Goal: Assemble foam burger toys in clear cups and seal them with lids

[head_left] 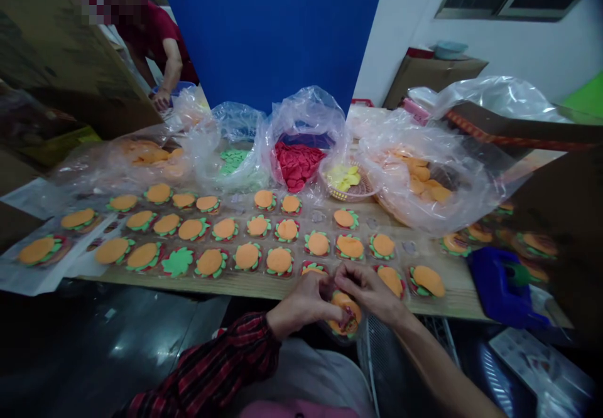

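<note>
At the table's front edge my left hand (308, 305) is closed on a clear plastic box with a toy hamburger (347, 321) in it; the thumb lies over its near side. An orange bun and a dark printed label show through the lid. My right hand (372, 289) pinches at the far edge of the same box, its fingertips close to the left ones. What lies between those fingertips is too small to make out. Rows of toy hamburgers (279, 260) in clear trays stand just beyond both hands. One tray shows only a green lettuce piece (178, 261) on top.
A blue tape dispenser (494, 286) stands at the right. Behind the rows are plastic bags of green pieces (233, 160), red pieces (298, 164) and orange buns (426, 182), plus a basket (362, 187) of yellow pieces. A co-worker (160, 41) bends over at the back left.
</note>
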The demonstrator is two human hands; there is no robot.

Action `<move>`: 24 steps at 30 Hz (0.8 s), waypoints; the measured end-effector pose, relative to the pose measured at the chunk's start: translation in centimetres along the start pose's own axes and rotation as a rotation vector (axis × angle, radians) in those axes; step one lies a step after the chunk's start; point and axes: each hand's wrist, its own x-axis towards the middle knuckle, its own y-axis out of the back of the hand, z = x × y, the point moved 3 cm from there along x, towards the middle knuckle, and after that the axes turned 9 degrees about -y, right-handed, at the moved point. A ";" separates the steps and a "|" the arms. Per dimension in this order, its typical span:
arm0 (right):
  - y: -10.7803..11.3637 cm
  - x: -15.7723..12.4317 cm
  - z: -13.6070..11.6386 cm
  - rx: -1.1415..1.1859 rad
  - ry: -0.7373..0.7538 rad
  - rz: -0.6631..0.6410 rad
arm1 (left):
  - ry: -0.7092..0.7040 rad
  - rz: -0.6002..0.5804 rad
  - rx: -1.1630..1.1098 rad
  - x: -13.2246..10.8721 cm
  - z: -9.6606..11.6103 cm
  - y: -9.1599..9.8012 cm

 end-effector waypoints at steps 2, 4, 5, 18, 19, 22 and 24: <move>-0.3 -0.1 0.7 0.034 0.001 0.056 | -0.023 0.006 0.015 -0.1 0.0 0.1; -0.4 -0.3 1.4 0.060 -0.012 0.103 | -0.025 0.021 0.048 -0.1 -0.1 0.3; -0.5 -0.4 1.8 0.072 -0.023 0.121 | -0.019 0.028 0.060 -0.1 -0.2 0.4; 0.7 -1.0 1.9 0.307 -0.077 0.208 | -0.125 0.038 -0.161 -0.9 0.4 -0.3; 0.8 -0.9 1.3 0.190 -0.056 0.111 | -0.090 0.001 -0.104 -0.8 0.3 -0.3; 0.7 -0.6 -0.2 -0.051 0.001 -0.120 | 0.001 -0.084 0.033 -0.4 0.1 -0.2; 0.3 -0.4 -0.7 -0.092 0.021 -0.154 | 0.029 -0.080 0.073 -0.2 0.1 0.0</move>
